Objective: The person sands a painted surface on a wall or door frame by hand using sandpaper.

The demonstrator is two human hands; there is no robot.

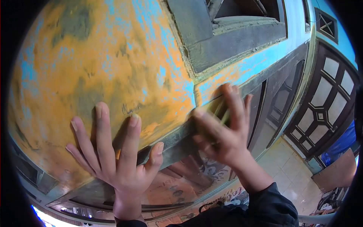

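Orange paint, worn through to blue, covers the wall (113,64) where the left hand (113,159) lies flat and empty, fingers spread. The right hand (223,128) presses a greenish sanding pad (217,111) against the wall's corner edge; sanding looks underway, and the next stroke needs steady pressure.

The broad orange-painted wall surface with worn blue patches (113,64) lies bare above and to the left of the spread left hand (113,159), so free room is offered there for sliding. To the right, the way is taken up by the right hand (221,132), which is pressed with a greenish sanding pad (219,109) at the wall's edge. Upward movement near that edge is blocked by the raised grey window frame (234,41). Below the hands a grey ledge (177,143) juts across. Further right, the dark wooden lattice door (325,106) is set well apart, with open tiled floor (291,166) before it.
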